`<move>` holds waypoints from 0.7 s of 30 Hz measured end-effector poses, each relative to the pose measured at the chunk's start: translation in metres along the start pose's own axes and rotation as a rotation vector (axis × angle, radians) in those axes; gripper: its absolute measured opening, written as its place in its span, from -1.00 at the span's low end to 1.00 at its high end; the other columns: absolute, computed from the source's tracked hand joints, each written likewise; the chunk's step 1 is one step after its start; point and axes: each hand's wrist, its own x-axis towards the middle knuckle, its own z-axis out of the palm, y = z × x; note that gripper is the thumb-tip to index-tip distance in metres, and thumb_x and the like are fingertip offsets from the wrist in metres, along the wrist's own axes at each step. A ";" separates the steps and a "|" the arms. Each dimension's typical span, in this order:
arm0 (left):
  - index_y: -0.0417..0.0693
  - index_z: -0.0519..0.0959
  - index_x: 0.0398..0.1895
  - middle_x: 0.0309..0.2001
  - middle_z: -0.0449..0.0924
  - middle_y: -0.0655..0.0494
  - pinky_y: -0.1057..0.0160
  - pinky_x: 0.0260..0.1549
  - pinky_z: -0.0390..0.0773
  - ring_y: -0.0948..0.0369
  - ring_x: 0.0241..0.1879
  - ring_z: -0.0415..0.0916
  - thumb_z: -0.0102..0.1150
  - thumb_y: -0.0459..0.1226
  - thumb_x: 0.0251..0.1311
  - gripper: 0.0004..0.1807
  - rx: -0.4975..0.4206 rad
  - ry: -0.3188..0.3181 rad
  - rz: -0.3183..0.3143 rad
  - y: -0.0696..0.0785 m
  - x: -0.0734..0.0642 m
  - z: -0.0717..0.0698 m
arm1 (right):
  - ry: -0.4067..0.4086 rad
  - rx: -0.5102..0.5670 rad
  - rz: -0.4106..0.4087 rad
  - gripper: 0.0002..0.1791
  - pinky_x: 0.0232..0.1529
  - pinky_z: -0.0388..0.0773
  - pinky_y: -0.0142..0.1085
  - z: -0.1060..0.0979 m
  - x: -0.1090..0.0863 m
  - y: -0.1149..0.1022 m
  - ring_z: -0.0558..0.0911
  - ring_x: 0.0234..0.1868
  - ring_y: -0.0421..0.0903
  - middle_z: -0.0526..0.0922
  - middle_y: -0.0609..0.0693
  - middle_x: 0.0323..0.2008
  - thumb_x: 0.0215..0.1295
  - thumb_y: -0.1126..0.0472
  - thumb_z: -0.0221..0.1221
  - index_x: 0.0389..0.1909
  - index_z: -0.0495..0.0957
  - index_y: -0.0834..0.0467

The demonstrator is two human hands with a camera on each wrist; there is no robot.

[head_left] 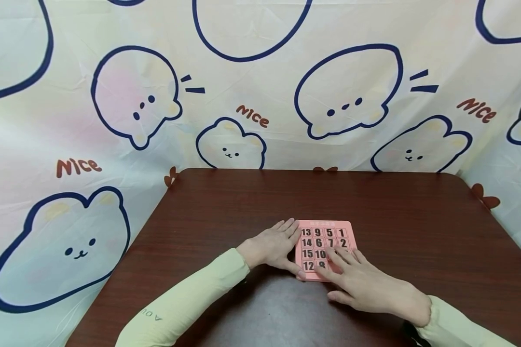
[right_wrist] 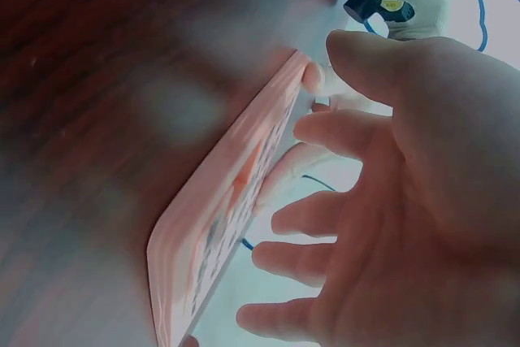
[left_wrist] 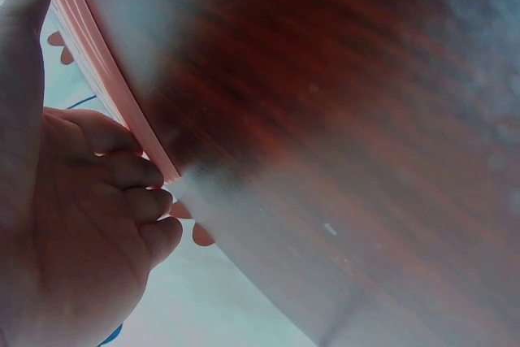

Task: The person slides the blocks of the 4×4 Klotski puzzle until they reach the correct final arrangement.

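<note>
A pink sliding number puzzle (head_left: 325, 224) lies flat on the table, with black numbers on pale square tiles. My left hand (head_left: 272, 245) rests along its left edge, fingers extended toward the far corner and thumb at the near corner. From the left wrist, the thumb and fingertips show right at the puzzle's pink side (left_wrist: 118, 83). Over the lower right tiles spreads my right hand (head_left: 366, 286), its fingers apart and nearly straight, hiding several numbers. The right wrist view has these fingers (right_wrist: 305, 213) above the tile face, gripping nothing.
The dark brown wooden table (head_left: 226, 202) has a glossy patch near its front. Behind and beside it hangs a pale cloth (head_left: 282, 144) printed with cartoon bears. Light green sleeves (head_left: 191, 294) cover both forearms, and a black band (head_left: 414, 332) shows at the right wrist.
</note>
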 end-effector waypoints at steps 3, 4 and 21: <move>-0.18 0.01 0.55 0.58 -0.12 -0.14 0.11 0.55 -0.08 0.01 0.58 -0.19 -0.10 0.61 -0.10 0.35 -0.007 -0.004 -0.003 0.001 0.000 0.001 | -0.014 0.016 0.002 -0.40 0.31 0.11 0.43 0.001 0.001 -0.001 0.10 0.49 0.37 0.10 0.32 0.50 0.40 -0.17 0.07 0.42 0.34 -0.13; -0.17 0.00 0.55 0.58 -0.13 -0.13 0.12 0.55 -0.08 0.01 0.58 -0.20 -0.10 0.61 -0.10 0.35 -0.008 -0.006 -0.005 0.001 0.000 0.001 | -0.012 0.014 0.003 -0.40 0.30 0.11 0.43 0.001 0.001 -0.001 0.10 0.49 0.37 0.10 0.32 0.50 0.40 -0.16 0.07 0.41 0.35 -0.13; -0.15 0.00 0.56 0.58 -0.15 -0.12 0.13 0.55 -0.10 0.02 0.59 -0.22 -0.10 0.63 -0.14 0.37 -0.016 -0.004 -0.008 0.000 -0.001 0.002 | 0.063 -0.077 -0.002 -0.46 0.19 0.27 0.40 0.009 -0.008 0.013 0.24 0.44 0.32 0.22 0.32 0.45 0.36 -0.14 0.12 0.36 0.40 -0.25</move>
